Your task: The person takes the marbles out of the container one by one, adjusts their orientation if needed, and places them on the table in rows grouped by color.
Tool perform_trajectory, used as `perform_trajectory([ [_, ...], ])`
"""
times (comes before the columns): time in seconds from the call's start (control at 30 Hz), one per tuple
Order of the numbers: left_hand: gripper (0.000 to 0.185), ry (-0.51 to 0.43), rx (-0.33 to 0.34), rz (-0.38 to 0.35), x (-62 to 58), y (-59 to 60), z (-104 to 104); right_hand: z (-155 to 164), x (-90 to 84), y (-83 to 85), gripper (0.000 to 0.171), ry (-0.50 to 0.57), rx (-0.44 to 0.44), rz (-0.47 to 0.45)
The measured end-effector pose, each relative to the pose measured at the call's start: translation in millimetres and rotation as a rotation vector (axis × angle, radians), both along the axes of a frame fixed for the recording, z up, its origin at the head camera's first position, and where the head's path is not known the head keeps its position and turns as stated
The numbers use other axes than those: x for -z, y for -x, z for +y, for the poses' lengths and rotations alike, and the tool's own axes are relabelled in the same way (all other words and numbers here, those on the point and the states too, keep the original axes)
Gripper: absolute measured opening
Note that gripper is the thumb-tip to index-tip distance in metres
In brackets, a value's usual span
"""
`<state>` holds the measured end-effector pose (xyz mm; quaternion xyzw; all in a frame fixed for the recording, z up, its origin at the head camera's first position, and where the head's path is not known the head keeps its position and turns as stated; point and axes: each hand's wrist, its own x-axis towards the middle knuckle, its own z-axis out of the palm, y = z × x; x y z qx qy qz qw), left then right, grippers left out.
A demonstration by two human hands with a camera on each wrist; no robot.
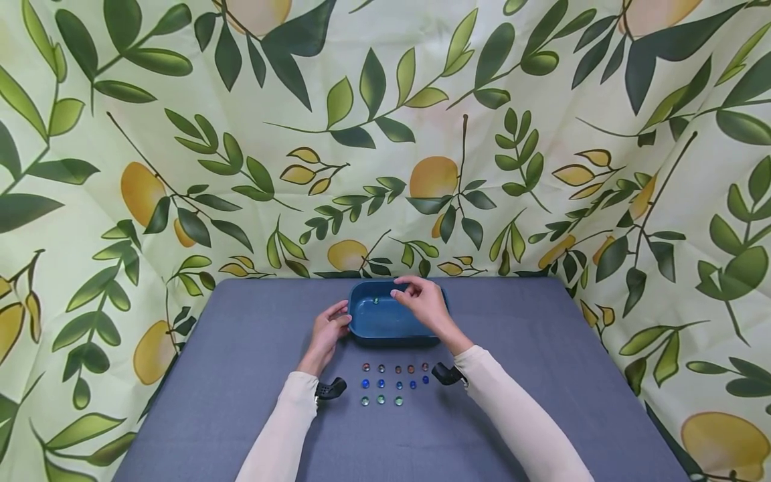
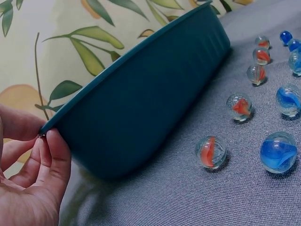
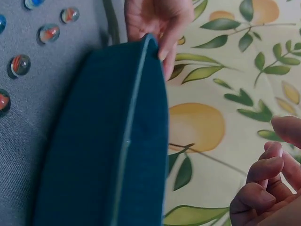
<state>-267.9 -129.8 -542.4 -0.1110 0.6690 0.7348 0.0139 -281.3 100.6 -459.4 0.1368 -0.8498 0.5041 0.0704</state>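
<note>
Head view showed the left hand (image 1: 330,326) pinching the blue tray (image 1: 385,335) rim while the right hand (image 1: 423,299), fingers loosely curled and empty, hovered above it, marbles (image 1: 381,385) waiting nearer the wrists.

a table (image 1: 542,375) covered in grey-blue cloth carries everything. a dark blue tub (image 1: 385,328) sits directly on it near the far edge, about the middle of its width. just in front of the tub, marbles (image 1: 394,384) lie on the cloth in three short rows: the row nearest the tub shows orange-red cores, the middle row is blue, and the front row of three is green. the marbles sit apart from one another, and apart from the tub.
</note>
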Motion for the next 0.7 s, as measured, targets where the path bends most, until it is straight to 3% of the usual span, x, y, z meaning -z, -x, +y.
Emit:
perform_trajectory([
  [0.47, 0.044, -0.012, -0.008, 0.010, -2.7, -0.2, 0, -19, 35.7, 47.2, 0.030, -0.091, -0.061, -0.132],
  [0.7, 0.044, 0.000, -0.015, 0.006, 0.7, 0.1, 0, -25, 54.1, 59.7, 0.032, -0.186, -0.097, -0.188],
])
